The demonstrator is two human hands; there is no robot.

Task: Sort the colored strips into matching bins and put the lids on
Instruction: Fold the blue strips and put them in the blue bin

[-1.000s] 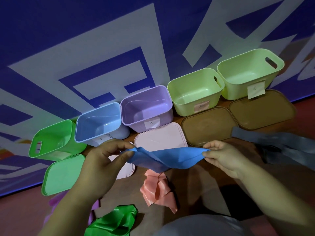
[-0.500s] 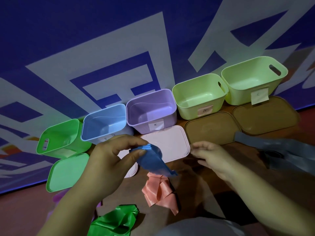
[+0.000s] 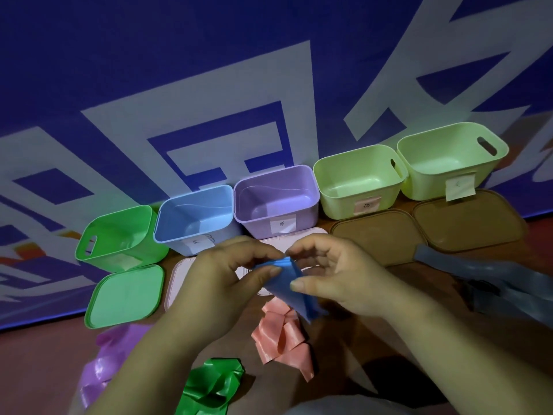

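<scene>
Head view is showing both hands, left hand [image 3: 227, 274] and right hand [image 3: 335, 274], pinching the folded blue strip [image 3: 288, 283], hiding most of the pink lid [image 3: 179, 280] underneath.

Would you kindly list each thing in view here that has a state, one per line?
Blue strip: folded, held by both hands.
Left hand: grip shut on it.
Right hand: grip shut on it.
Five bins: open, empty, lids off.
Blue bin: empty.
Green lid: flat before its bin.
Pink strip: crumpled, loose.
Green strip: crumpled, loose.
</scene>
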